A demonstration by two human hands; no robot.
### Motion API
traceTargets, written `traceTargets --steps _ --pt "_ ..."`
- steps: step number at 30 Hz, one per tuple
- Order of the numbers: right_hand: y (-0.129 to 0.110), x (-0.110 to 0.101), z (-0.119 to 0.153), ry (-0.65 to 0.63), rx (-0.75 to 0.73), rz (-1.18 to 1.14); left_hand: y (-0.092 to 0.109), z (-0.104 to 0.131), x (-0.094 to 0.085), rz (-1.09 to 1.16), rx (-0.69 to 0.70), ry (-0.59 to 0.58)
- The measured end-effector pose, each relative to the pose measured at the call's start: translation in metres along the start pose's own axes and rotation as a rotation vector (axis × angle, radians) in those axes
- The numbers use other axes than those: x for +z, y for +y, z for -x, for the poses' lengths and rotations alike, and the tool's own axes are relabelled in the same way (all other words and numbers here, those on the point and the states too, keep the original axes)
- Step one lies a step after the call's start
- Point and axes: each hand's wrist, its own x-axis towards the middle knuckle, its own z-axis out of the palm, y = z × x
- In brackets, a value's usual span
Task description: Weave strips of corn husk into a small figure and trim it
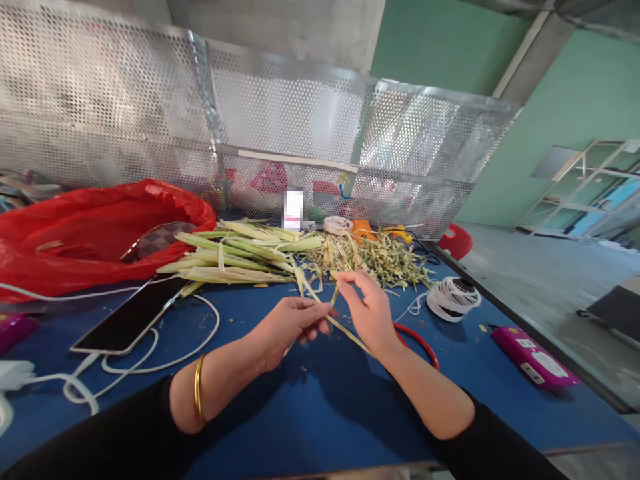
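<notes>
Table blue, small scraps scattered. Leaf pile near its far side; red bag left of pile, dried clippings right, perforated screen behind. Green wall and grey floor far right of pile. Nearer than pile, left hand pinches leaf strips; right hand grips one's upper end.

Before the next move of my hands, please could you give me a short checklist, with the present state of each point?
1. Left hand holds strips: ok.
2. Right hand pinches a strip: ok.
3. Crossing of strips secure: cannot tell, fingers cover it.
4. Cable clear of both hands: ok.
5. Red handle fully visible: not ok, right wrist hides part.
</notes>
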Motion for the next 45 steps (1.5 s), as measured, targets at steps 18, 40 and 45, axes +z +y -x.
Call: traceTargets --steps 18,40,45 --pt "-0.043 0.034 -0.02 -0.367 -0.455 0.483 0.016 0.025 -0.052 0.092 0.158 0.322" --pt "-0.029 0.052 0.016 -0.476 -0.917 0.559 0.001 0.027 -0.045 0.485 -0.145 0.289" --pt "-0.034 0.05 0.016 -0.476 -0.9 0.436 -0.002 0.026 -0.043 0.471 -0.142 0.298"
